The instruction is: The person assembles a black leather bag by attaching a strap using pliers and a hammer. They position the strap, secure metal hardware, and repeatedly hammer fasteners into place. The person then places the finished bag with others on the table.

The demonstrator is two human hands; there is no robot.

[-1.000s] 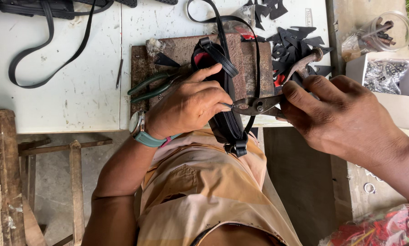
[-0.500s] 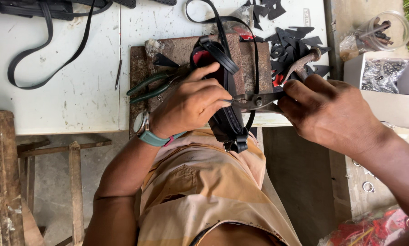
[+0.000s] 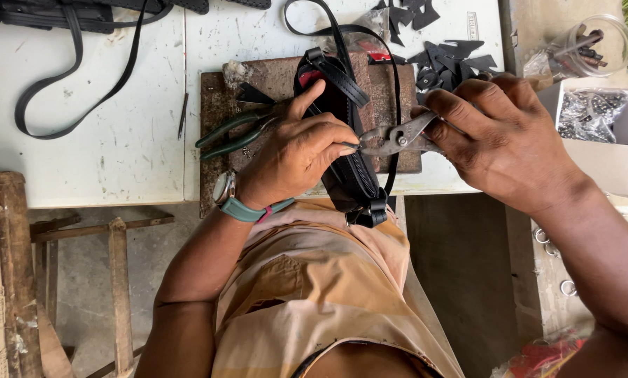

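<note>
A person sits at a white worktable (image 3: 118, 140), seen from above. At the table's near edge lies a rusty brown metal slab (image 3: 219, 119), and everything centres on it. A black strapped bag (image 3: 345, 140) rests across the slab's middle, its lower end hanging off toward the person's lap. The left hand (image 3: 296, 154), with a teal watch at the wrist, is curled down over the bag, fingers closed and pressing it against the slab. The right hand (image 3: 503, 136), just right of the slab, is closed around the handles of metal pliers (image 3: 394, 138), whose tip meets the bag by the left fingertips. Green-handled pliers (image 3: 233, 133) lie on the slab's left part. Black cut scraps (image 3: 450, 56) sit beyond its far right corner.
</note>
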